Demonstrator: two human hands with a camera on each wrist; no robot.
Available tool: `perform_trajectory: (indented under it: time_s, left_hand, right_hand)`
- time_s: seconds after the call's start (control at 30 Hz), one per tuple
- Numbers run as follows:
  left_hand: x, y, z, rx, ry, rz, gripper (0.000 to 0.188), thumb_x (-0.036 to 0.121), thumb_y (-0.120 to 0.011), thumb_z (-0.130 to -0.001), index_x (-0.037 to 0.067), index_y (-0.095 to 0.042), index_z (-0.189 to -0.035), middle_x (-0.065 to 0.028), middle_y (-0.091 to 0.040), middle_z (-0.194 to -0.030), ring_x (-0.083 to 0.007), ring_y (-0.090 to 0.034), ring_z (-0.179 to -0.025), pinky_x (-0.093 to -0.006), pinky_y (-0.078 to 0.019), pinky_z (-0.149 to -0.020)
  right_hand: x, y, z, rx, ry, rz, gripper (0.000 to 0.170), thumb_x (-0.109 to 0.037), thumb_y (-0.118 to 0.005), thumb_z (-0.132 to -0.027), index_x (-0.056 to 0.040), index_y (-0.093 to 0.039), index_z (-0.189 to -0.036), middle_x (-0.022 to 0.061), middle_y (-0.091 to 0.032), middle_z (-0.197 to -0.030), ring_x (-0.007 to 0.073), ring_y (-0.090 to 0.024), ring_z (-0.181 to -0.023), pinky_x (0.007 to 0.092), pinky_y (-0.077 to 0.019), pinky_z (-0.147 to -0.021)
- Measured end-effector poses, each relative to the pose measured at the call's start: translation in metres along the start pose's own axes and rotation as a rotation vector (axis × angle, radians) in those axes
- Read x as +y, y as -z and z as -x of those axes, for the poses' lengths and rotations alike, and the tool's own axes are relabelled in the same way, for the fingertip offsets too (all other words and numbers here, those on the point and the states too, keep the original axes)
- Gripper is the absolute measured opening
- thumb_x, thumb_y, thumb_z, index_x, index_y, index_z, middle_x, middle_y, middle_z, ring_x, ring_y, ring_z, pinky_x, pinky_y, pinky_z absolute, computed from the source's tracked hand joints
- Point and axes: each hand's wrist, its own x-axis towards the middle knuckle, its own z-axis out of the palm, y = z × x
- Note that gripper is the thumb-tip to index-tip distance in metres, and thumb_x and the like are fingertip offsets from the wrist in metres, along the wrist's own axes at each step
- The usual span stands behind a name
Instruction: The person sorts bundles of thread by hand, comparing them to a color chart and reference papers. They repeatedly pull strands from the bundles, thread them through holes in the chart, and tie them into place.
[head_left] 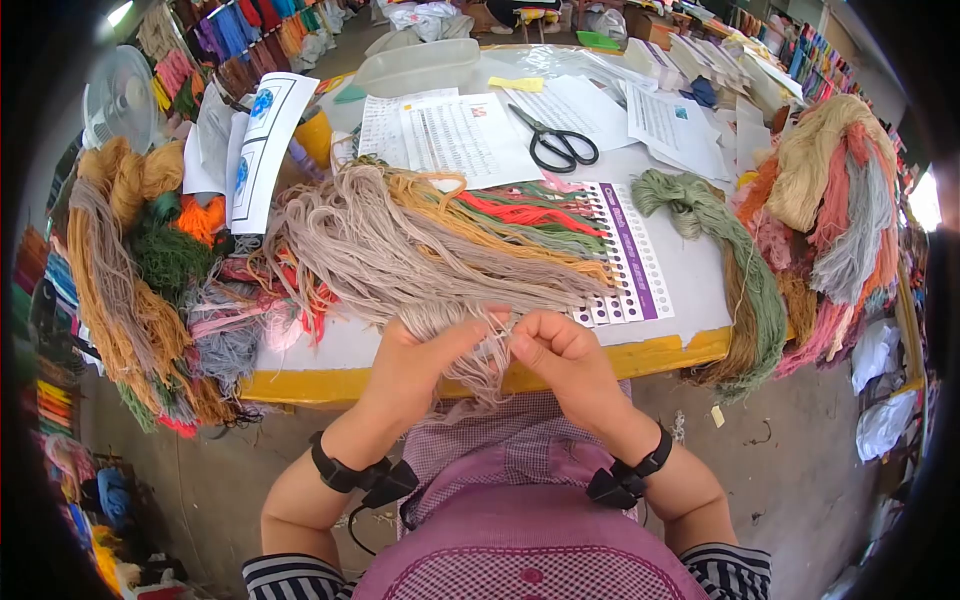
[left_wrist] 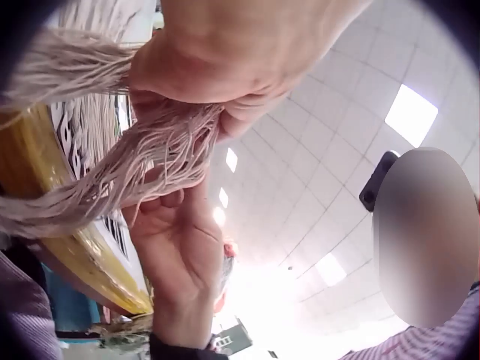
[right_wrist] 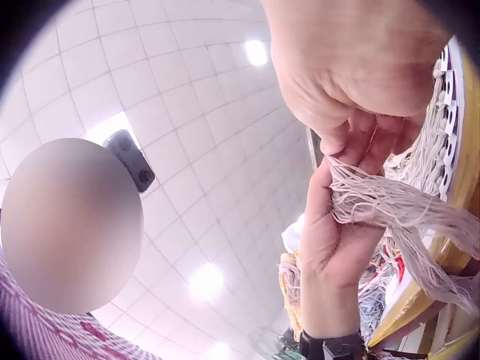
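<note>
Over the table's front edge, both hands work on a bundle of greyish-mauve thread point(head_left: 478, 375). My left hand point(head_left: 415, 365) grips the bundle, whose strands point(left_wrist: 161, 150) loop out below the palm in the left wrist view. Close beside it, my right hand point(head_left: 578, 368) pinches a few strands between thumb and curled fingers. In the right wrist view the fingertips of both hands meet at the end of the looped thread point(right_wrist: 375, 196). A larger spread of mauve thread point(head_left: 340, 225) lies just beyond, running to white-and-purple perforated cards point(head_left: 635, 255).
Black-handled scissors point(head_left: 560, 145) lie on printed sheets point(head_left: 465, 140) farther back. A green skein point(head_left: 700, 215) drapes over the right edge near hanging coloured skeins point(head_left: 850, 200). More yarn point(head_left: 120, 250) is heaped at left, by a fan point(head_left: 120, 100) and a clear plastic tray point(head_left: 420, 68).
</note>
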Motion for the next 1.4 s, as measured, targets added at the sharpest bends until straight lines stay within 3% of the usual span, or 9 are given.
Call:
perform_trajectory:
  time_s: [0.17, 0.23, 0.33, 0.47, 0.7, 0.77, 0.93, 1.03, 1.4]
  left_hand:
    - [0.002, -0.007, -0.002, 0.048, 0.056, 0.187, 0.024, 0.008, -0.064, -0.089, -0.005, -0.067, -0.108, -0.0081, -0.07, -0.099, -0.0122, -0.065, -0.087, -0.0262, -0.0522, -0.077]
    - [-0.001, -0.006, -0.002, 0.023, 0.024, 0.09, 0.022, 0.007, -0.061, -0.09, -0.003, -0.067, -0.108, -0.0119, -0.069, -0.108, -0.017, -0.065, -0.098, -0.0308, -0.0502, -0.088]
    - [-0.001, -0.009, -0.002, 0.023, -0.042, 0.058, 0.022, 0.008, -0.062, -0.09, -0.004, -0.066, -0.108, -0.0089, -0.069, -0.102, -0.0133, -0.065, -0.089, -0.0272, -0.0523, -0.08]
    - [0.001, -0.011, -0.002, 0.047, 0.012, 0.14, 0.02, 0.005, -0.064, -0.088, -0.003, -0.067, -0.106, -0.0091, -0.069, -0.105, -0.013, -0.065, -0.09, -0.0273, -0.0522, -0.08]
    - [-0.008, -0.007, -0.003, -0.054, -0.044, 0.039, 0.023, 0.001, -0.063, -0.086, -0.001, -0.066, -0.109, -0.0122, -0.068, -0.111, -0.0175, -0.064, -0.1, -0.0316, -0.0496, -0.09]
    - [-0.006, -0.008, -0.003, -0.049, -0.053, 0.056, 0.023, 0.001, -0.063, -0.086, -0.001, -0.066, -0.109, -0.0123, -0.067, -0.112, -0.0179, -0.064, -0.101, -0.0319, -0.0495, -0.091]
    - [0.003, -0.018, -0.003, 0.035, 0.076, 0.35, 0.021, 0.004, -0.062, -0.09, -0.004, -0.065, -0.109, -0.0116, -0.067, -0.113, -0.0166, -0.064, -0.1, -0.0297, -0.0513, -0.087]
    - [-0.003, -0.015, -0.004, 0.015, 0.002, 0.18, 0.022, 0.007, -0.06, -0.092, -0.004, -0.064, -0.111, -0.0135, -0.066, -0.114, -0.0178, -0.062, -0.105, -0.031, -0.0501, -0.09]
    - [-0.007, -0.009, -0.003, 0.044, -0.014, 0.163, 0.02, 0.007, -0.06, -0.091, -0.003, -0.066, -0.107, -0.0134, -0.067, -0.112, -0.0168, -0.063, -0.099, -0.0309, -0.0515, -0.085]
  right_hand:
    - [-0.003, 0.006, 0.003, 0.075, 0.034, 0.018, 0.01, -0.014, -0.058, -0.096, -0.0039, -0.06, -0.098, -0.0023, -0.06, -0.092, 0.0044, -0.052, -0.085, 0.0213, -0.0429, -0.078]
    - [-0.005, 0.003, 0.002, 0.065, 0.013, 0.017, 0.011, -0.013, -0.06, -0.095, -0.0034, -0.062, -0.099, -0.0019, -0.061, -0.092, 0.0045, -0.053, -0.085, 0.0216, -0.0435, -0.077]
    - [-0.001, 0.007, 0.002, 0.065, 0.007, 0.064, 0.013, -0.013, -0.064, -0.092, -0.0023, -0.065, -0.101, -0.0018, -0.063, -0.091, 0.0046, -0.054, -0.084, 0.022, -0.0444, -0.076]
    - [-0.006, 0.006, 0.004, 0.099, 0.04, 0.086, 0.012, -0.012, -0.067, -0.09, -0.0013, -0.067, -0.095, -0.0029, -0.064, -0.087, 0.0047, -0.055, -0.084, 0.0221, -0.045, -0.076]
    - [-0.004, 0.008, 0.004, 0.1, 0.054, 0.078, 0.01, -0.011, -0.064, -0.092, -0.0014, -0.066, -0.094, -0.0014, -0.064, -0.089, 0.0047, -0.055, -0.087, 0.0224, -0.0448, -0.08]
    - [-0.003, 0.006, 0.003, 0.204, 0.088, -0.07, 0.011, -0.012, -0.063, -0.093, -0.0018, -0.065, -0.094, -0.0006, -0.064, -0.09, 0.0048, -0.055, -0.087, 0.0227, -0.0441, -0.08]
    - [-0.003, 0.009, -0.001, 0.149, 0.022, -0.14, 0.013, -0.014, -0.064, -0.092, -0.0022, -0.066, -0.098, -0.0013, -0.063, -0.09, 0.0049, -0.054, -0.084, 0.0221, -0.0435, -0.078]
    - [-0.009, 0.002, -0.003, 0.12, -0.026, -0.12, 0.013, -0.014, -0.067, -0.091, -0.0022, -0.067, -0.097, -0.0018, -0.063, -0.089, 0.005, -0.054, -0.082, 0.0214, -0.0433, -0.076]
    - [-0.006, 0.001, -0.003, 0.12, -0.046, -0.121, 0.01, -0.008, -0.071, -0.085, -0.0026, -0.069, -0.093, -0.0005, -0.066, -0.087, 0.0058, -0.057, -0.078, 0.0215, -0.0448, -0.072]
